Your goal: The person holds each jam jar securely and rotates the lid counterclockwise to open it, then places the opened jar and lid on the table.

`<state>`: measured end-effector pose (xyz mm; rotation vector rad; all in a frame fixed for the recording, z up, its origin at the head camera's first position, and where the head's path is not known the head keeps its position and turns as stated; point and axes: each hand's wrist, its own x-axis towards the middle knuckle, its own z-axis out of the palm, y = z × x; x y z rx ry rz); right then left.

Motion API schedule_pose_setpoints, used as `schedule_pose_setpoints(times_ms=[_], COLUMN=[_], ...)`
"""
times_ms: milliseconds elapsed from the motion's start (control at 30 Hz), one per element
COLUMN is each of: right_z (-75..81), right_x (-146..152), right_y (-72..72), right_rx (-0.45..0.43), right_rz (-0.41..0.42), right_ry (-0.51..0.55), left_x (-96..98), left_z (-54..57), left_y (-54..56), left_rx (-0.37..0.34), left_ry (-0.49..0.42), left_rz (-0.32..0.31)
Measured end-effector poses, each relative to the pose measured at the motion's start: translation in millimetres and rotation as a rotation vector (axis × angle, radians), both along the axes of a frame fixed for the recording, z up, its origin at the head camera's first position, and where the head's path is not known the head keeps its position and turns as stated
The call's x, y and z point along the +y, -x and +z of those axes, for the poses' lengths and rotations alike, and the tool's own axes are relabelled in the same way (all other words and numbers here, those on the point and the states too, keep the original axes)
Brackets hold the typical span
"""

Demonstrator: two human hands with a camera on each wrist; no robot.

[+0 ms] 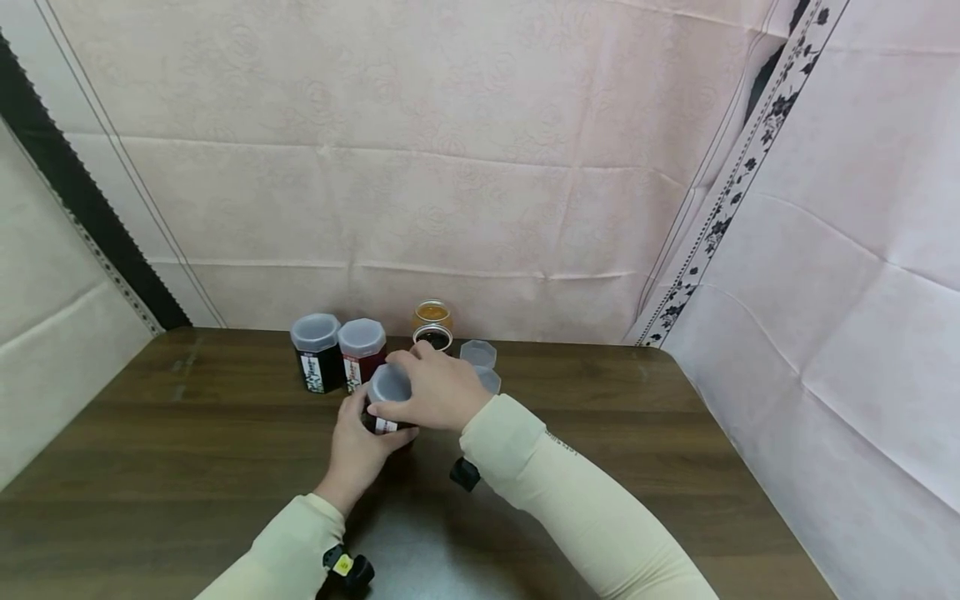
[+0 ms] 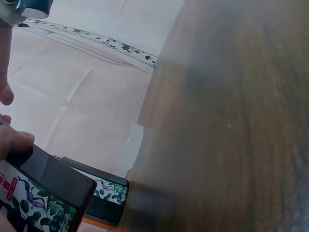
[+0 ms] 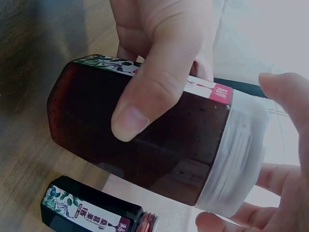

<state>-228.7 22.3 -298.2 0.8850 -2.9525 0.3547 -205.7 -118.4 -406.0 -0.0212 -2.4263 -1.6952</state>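
Note:
A dark jar with a pale, translucent lid (image 1: 390, 385) is held between both hands near the middle of the table. My left hand (image 1: 358, 450) grips the jar's body, its thumb lying along the side. In the right wrist view the jar (image 3: 130, 145) is tilted, a dark brown-red syrup inside and a leafy label on one face. Around the lid (image 3: 234, 154) my right hand (image 1: 435, 390) spreads its fingers and thumb. A small gap shows between the right thumb (image 3: 285, 94) and the lid's edge, while the other fingers reach behind and below it.
Two lidded jars, one black (image 1: 317, 354) and one dark red (image 1: 363, 354), stand to the left. Beyond the hands are an uncapped dark jar (image 1: 433, 337) and an amber jar (image 1: 432, 312). Two loose lids (image 1: 478, 353) lie at their right. Pale cloth (image 1: 480, 208) hangs behind the table.

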Motion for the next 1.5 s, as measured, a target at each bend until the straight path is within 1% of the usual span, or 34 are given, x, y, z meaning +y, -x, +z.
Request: schedule_pose_setpoints(times_ms=[167, 400, 533, 633, 733, 833, 1033, 1100, 1300, 1500], right_z=[-0.7, -1.0, -1.7, -2.6, -3.4, -4.1, -5.2, -5.3, -6.3, -8.5], right_x=[-1.1, -3.3, -3.7, -3.0, -1.8, -0.5, 2.8, 4.2, 8.4, 11.7], right_y=[-1.5, -2.6, -2.2, -0.9, 0.7, 2.5, 5.1, 5.3, 5.8, 7.2], right_rx=[0.001, 0.026, 0.026, 0.014, 0.005, 0.006, 0.037, 0.041, 0.036, 0.054], right_rz=[-0.018, -0.055, -0.086, -0.096, -0.087, -0.068, -0.023, -0.009, 0.013, 0.031], right_ry=[-0.032, -0.049, -0.053, -0.049, -0.029, 0.002, 0.05, 0.067, 0.102, 0.103], left_x=[3.7, 9.9, 13.3, 15.5, 16.4, 16.1, 14.4, 14.0, 13.0, 12.3], left_z=[-0.3, -2.7, -3.8, -4.0, -3.1, -1.2, 2.5, 3.2, 3.6, 3.9], left_y=[-0.6, -0.3, 0.2, 0.0, -0.4, -0.2, 1.8, 2.0, 1.0, -0.4], left_rx=[0.021, 0.052, 0.083, 0.087, 0.083, 0.086, 0.121, 0.122, 0.076, 0.034], left_ry=[-0.008, -0.021, -0.003, 0.011, 0.015, 0.013, 0.0, 0.005, 0.027, 0.025], left_rz=[0.007, 0.022, 0.053, 0.07, 0.072, 0.059, 0.012, 0.0, -0.024, -0.054])
